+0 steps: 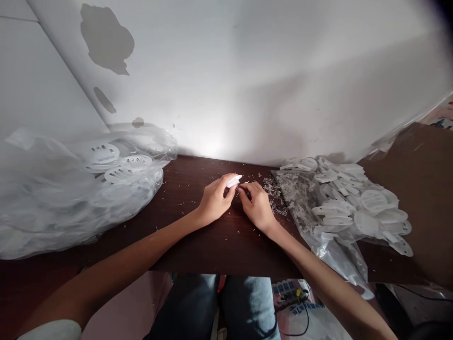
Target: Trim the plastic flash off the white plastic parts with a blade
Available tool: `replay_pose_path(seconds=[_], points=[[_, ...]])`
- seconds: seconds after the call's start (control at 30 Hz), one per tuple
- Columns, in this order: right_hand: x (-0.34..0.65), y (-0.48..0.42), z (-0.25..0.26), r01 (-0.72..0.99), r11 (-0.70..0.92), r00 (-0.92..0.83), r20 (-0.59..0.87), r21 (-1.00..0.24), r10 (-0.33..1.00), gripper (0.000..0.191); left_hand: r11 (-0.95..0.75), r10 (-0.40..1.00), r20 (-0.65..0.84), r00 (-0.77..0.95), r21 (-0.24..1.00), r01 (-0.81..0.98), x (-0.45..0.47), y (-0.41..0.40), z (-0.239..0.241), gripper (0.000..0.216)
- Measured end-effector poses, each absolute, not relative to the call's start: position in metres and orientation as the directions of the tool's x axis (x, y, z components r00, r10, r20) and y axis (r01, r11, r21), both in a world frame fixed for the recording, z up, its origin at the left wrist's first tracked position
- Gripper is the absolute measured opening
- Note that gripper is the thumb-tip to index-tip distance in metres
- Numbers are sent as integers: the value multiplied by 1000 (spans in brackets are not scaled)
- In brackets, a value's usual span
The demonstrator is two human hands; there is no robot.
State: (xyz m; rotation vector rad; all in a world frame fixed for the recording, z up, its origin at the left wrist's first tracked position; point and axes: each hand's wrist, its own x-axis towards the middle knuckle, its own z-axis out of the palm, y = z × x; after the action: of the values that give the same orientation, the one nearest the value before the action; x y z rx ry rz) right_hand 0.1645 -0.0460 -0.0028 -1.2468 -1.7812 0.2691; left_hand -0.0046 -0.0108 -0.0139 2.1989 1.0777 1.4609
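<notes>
Over the middle of the dark wooden table, my left hand [215,197] is closed on a small white plastic part [234,181], whose end sticks out past the thumb and forefinger. Close to its right, my right hand [258,204] has thumb and fingertips pinched together by the lower edge of that part. Whatever sits in this pinch is too small and too hidden to name. To the right of my right hand lies a scatter of tiny clear and metallic pieces [278,194].
A big clear bag [63,208] of white slotted oval plastic parts fills the left side. Several loose white plastic parts [375,200] are heaped at right on clear plastic sheeting, beside a brown cardboard panel [433,189]. White wall stands behind. A power strip [288,289] with cables is below the table.
</notes>
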Motion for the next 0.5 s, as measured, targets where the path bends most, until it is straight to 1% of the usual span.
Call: replay_pose_path(seconds=[0.17, 0.27, 0.37, 0.43, 0.5], points=[[164, -47, -7, 657, 457, -80, 546, -600, 834, 20, -692, 705, 682, 196, 600, 402, -5, -10, -15, 36], [163, -46, -8, 681, 451, -79, 554, -577, 829, 21, -667, 733, 650, 200, 629, 398, -4, -11, -16, 36], [162, -44, -9, 684, 438, -76, 539, -584, 839, 20, -648, 755, 621, 211, 657, 385, -3, -12, -15, 34], [161, -42, -7, 678, 432, -76, 528, -595, 846, 19, -637, 768, 607, 204, 688, 348, -2, -12, -13, 33], [161, -39, -5, 673, 433, -70, 531, -600, 845, 16, -585, 810, 565, 157, 767, 264, -1, -9, -10, 33]])
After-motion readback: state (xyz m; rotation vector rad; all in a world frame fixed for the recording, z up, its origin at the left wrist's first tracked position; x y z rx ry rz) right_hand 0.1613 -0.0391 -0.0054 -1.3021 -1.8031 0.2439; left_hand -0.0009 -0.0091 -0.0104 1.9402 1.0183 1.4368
